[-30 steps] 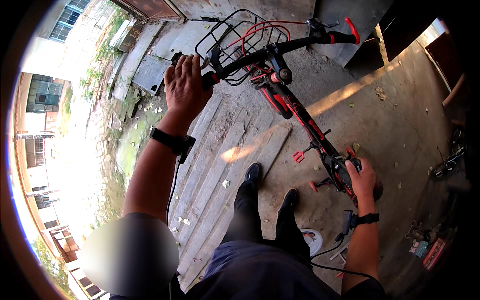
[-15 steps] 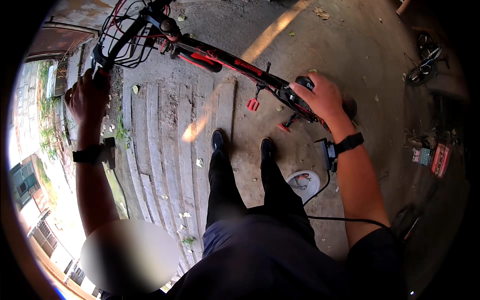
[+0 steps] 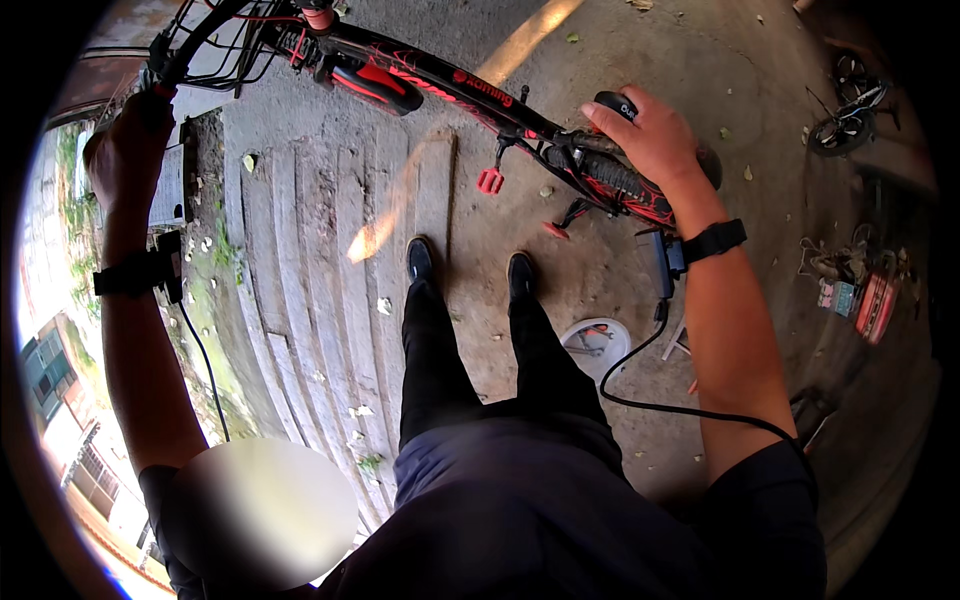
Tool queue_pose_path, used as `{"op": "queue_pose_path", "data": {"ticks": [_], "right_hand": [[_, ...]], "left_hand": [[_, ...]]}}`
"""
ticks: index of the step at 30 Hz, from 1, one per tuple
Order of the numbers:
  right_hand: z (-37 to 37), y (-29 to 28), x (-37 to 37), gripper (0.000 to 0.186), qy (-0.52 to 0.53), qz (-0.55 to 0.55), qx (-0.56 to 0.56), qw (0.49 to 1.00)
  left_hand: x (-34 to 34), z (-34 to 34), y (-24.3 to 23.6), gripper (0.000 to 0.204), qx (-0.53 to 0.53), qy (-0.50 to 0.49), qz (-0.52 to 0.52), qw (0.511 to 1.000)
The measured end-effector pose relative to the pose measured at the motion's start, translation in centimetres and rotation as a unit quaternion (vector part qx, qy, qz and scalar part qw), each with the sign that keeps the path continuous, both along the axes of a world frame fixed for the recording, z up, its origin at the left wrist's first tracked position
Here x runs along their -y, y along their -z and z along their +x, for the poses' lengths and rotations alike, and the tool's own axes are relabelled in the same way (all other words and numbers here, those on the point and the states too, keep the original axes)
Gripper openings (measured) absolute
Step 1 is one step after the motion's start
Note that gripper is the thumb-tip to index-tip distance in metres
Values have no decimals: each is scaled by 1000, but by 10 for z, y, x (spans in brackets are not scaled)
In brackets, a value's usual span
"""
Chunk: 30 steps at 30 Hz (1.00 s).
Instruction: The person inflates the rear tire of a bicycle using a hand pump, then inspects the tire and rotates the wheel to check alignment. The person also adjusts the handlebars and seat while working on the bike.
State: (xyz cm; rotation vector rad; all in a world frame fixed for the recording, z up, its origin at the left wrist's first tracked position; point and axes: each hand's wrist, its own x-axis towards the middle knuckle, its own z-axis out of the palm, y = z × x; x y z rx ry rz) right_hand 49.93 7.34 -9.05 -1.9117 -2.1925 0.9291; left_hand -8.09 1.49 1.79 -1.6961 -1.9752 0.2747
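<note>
A black and red bicycle (image 3: 420,70) stands crosswise in front of me, its wire basket (image 3: 225,65) at the upper left. My left hand (image 3: 125,150) is closed round the left handlebar grip (image 3: 160,93), with the fingertips partly hidden. My right hand (image 3: 648,140) has its fingers wrapped over the black saddle (image 3: 612,102), thumb on top. Below the frame hang a red pedal (image 3: 489,181) and, lower right, a red-tipped piece (image 3: 555,229). Each wrist carries a strapped device with a cable.
Weathered planks (image 3: 295,240) lie under and left of my feet. A white basin with wrenches (image 3: 590,340) sits right of my legs. A small bicycle (image 3: 840,130) and a red box (image 3: 875,300) with clutter lie farther right. A bright yard with buildings shows at the left.
The bicycle's front and my left hand have shifted leftward in the picture, and the bicycle now lies more crosswise. My right hand appears higher than a second ago, still on the saddle.
</note>
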Motion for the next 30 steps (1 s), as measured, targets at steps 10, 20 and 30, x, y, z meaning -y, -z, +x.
{"op": "queue_pose_path", "data": {"ticks": [10, 20, 30], "right_hand": [[6, 4, -10, 63, 14, 7, 21, 1000], [-5, 2, -11, 61, 13, 12, 65, 998], [-83, 7, -29, 66, -9, 45, 35, 998]], "left_hand": [[-17, 19, -1, 51, -36, 8, 17, 999], [-24, -1, 11, 59, -58, -37, 4, 998], [-40, -109, 33, 46, -30, -87, -18, 996]]}}
